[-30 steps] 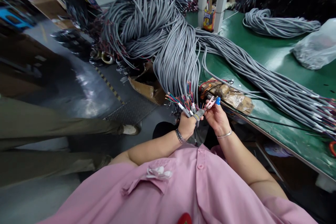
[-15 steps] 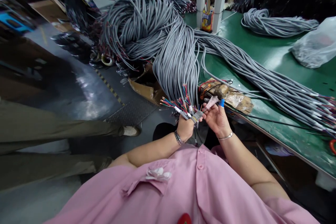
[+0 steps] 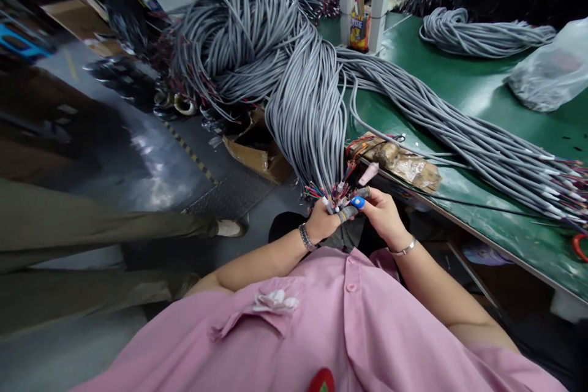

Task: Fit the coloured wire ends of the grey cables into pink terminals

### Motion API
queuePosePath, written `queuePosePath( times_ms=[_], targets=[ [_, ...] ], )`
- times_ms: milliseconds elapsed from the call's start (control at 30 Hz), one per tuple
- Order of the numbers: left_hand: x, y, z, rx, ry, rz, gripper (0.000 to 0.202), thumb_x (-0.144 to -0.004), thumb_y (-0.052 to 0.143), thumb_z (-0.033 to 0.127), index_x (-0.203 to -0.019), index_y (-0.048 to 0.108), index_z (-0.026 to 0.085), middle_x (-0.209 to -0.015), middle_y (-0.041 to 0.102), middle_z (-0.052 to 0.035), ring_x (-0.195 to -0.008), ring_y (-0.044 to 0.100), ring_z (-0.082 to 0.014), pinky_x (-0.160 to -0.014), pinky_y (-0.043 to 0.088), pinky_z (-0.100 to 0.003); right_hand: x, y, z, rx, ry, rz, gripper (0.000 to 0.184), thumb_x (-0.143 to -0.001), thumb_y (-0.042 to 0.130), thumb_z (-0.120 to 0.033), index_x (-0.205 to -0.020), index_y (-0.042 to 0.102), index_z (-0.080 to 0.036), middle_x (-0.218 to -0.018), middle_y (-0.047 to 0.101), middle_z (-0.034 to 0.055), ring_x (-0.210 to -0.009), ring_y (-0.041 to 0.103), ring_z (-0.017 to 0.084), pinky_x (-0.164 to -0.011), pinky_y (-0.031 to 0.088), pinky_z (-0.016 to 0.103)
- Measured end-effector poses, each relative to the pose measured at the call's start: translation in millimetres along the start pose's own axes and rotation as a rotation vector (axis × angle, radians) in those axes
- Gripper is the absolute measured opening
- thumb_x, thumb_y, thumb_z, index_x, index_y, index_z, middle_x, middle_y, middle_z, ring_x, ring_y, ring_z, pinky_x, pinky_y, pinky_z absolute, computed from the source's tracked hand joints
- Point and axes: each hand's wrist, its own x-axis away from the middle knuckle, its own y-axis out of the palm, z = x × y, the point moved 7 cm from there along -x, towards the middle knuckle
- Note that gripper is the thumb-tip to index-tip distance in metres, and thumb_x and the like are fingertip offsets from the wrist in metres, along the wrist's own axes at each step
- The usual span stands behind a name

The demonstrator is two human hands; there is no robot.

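Observation:
Grey multi-core cables (image 3: 312,110) hang over the table's edge, their stripped ends showing thin coloured wires (image 3: 313,191). My left hand (image 3: 322,220) is closed around several cable ends, its thumb in a grey finger cover with yellow stripes. Close beside it, my right hand (image 3: 384,215) pinches at the thin wires, a blue cover (image 3: 358,202) on its thumb and a grey one on a finger. Exactly which wires lie between those fingertips is hidden. Just behind the right fingers, a pinkish-white wrapped piece (image 3: 369,174) sticks up by the table edge.
More cables lie across the green table (image 3: 482,95), beside a tape-wrapped block (image 3: 404,165). A cable coil (image 3: 487,37) and a plastic bag (image 3: 551,67) are farther back. An open cardboard box (image 3: 252,150) stands below. At left, another person's legs (image 3: 114,220) are close by.
My right hand has turned inward, its blue-covered thumb coming down from upright onto the wires by my left hand. The cable ends in my left hand have dropped lower and bunched closer together.

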Motion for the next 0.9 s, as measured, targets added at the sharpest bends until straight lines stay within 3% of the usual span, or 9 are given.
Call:
queuePosePath(
  times_ms=[200, 533, 767, 900],
  targets=[
    [1, -7.9, -12, 0.108, -0.045, 0.064, 0.024, -0.073, 0.074, 0.035, -0.065, 0.069, 0.013, -0.060, 0.065, -0.0032, -0.054, 0.057, -0.0131, -0.056, 0.048, -0.027, 1, -8, -3, 0.113, -0.013, 0.039, 0.019, -0.076, 0.074, -0.038, -0.085, 0.076, -0.021, -0.069, 0.070, 0.0000, -0.061, 0.059, 0.013, -0.059, 0.046, 0.026],
    [-1, -9.5, -16, 0.240, -0.073, 0.149, 0.023, -0.069, 0.078, 0.033, -0.063, 0.068, 0.013, -0.058, 0.065, -0.0035, -0.053, 0.058, -0.0132, -0.055, 0.047, -0.027, 4, -18, 11, 0.025, 0.042, 0.147, 0.017, -0.071, 0.078, -0.036, -0.075, 0.073, -0.020, -0.067, 0.066, -0.0007, -0.060, 0.054, 0.011, -0.058, 0.045, 0.025],
    [-4, -10.3, -16, 0.331, -0.088, 0.201, 0.023, -0.068, 0.079, 0.032, -0.063, 0.067, 0.013, -0.056, 0.063, -0.0027, -0.050, 0.056, -0.0116, -0.051, 0.045, -0.025, 1, -7, 15, -0.173, 0.056, 0.094, 0.015, -0.070, 0.079, -0.031, -0.078, 0.070, -0.022, -0.065, 0.063, -0.0037, -0.057, 0.054, 0.010, -0.057, 0.045, 0.024],
    [-4, -10.7, -16, 0.332, -0.085, 0.222, 0.025, -0.067, 0.078, 0.032, -0.060, 0.065, 0.013, -0.054, 0.062, -0.0022, -0.048, 0.055, -0.0107, -0.050, 0.045, -0.024, 1, -5, 17, -0.135, 0.094, 0.048, 0.013, -0.073, 0.077, -0.031, -0.075, 0.068, -0.021, -0.065, 0.063, -0.0036, -0.057, 0.052, 0.009, -0.058, 0.045, 0.023]
  ],
)
